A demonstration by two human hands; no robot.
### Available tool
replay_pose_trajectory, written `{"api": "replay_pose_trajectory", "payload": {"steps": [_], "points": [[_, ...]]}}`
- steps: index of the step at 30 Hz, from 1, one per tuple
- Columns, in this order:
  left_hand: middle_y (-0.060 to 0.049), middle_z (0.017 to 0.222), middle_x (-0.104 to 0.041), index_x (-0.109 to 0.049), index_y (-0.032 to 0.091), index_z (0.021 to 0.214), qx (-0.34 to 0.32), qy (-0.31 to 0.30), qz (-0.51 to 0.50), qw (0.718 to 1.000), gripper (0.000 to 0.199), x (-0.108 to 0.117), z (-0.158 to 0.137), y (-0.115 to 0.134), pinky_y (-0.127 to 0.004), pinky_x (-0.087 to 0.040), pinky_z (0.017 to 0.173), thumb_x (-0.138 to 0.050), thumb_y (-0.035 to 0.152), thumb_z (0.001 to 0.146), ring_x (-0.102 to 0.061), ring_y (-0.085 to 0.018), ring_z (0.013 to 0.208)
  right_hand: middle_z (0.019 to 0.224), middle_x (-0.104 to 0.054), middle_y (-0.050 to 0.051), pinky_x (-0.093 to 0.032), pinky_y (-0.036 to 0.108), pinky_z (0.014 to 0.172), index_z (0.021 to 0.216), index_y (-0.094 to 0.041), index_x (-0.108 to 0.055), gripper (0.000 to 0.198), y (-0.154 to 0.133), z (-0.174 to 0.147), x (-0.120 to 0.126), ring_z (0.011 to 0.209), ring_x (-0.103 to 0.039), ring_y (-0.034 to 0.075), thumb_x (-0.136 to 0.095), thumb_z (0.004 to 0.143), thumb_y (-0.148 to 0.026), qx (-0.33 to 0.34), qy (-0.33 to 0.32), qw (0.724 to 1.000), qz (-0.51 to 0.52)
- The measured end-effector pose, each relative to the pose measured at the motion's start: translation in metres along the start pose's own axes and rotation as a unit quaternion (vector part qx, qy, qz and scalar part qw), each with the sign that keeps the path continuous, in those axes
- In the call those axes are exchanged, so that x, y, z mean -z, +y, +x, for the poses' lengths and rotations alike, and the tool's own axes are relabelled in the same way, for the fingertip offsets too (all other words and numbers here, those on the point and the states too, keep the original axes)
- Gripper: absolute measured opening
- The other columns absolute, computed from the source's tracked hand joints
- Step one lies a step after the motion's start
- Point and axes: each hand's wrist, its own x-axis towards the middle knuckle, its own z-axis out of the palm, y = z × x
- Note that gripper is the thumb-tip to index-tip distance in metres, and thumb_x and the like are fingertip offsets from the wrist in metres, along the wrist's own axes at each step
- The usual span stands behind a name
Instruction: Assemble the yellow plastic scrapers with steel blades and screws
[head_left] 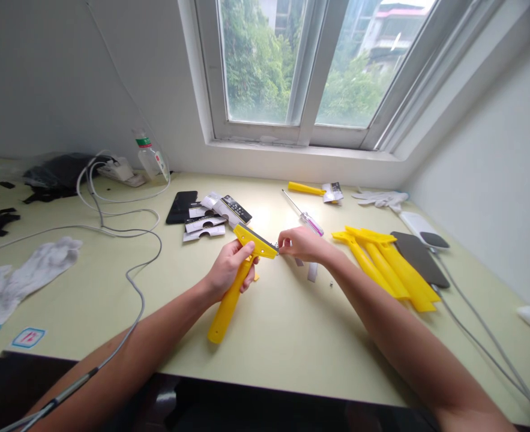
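My left hand (228,267) is wrapped round a yellow scraper (231,306), its thumb on the wide head and the long handle slanting down toward me. A dark strip runs along the head's far edge. My right hand (304,243) has its fingertips pinched together just right of the head, by some tiny shiny metal bits; what is between them is too small to make out. Behind that hand lies a screwdriver (312,224) with a clear and purple handle. Partly under the right wrist are flat grey pieces (312,272), and a small metal part (331,284) lies nearby.
Several yellow scraper handles (382,264) are piled at the right beside a dark flat device (420,259). Printed card sleeves (206,224) and a black phone (181,207) lie at the back left. A packaged scraper (307,189) rests farther back. Cables (143,288) cross the left side.
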Motion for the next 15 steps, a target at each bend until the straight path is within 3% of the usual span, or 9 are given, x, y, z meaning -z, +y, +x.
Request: {"api": "replay_pose_trajectory", "payload": {"steps": [15], "points": [[0.004, 0.074, -0.055, -0.046, 0.017, 0.087, 0.008, -0.002, 0.003, 1.000, 0.029, -0.0001, 0.0001, -0.0007, -0.016, -0.035, 0.029, -0.057, 0.044, 0.091, -0.048, -0.005, 0.035, 0.093, -0.067, 0.007, -0.039, 0.026, 0.069, 0.080, -0.018, -0.065, 0.011, -0.0042, -0.0030, -0.0029, 0.077, -0.056, 0.015, -0.055, 0.083, -0.016, 0.061, 0.002, 0.997, -0.045]]}}
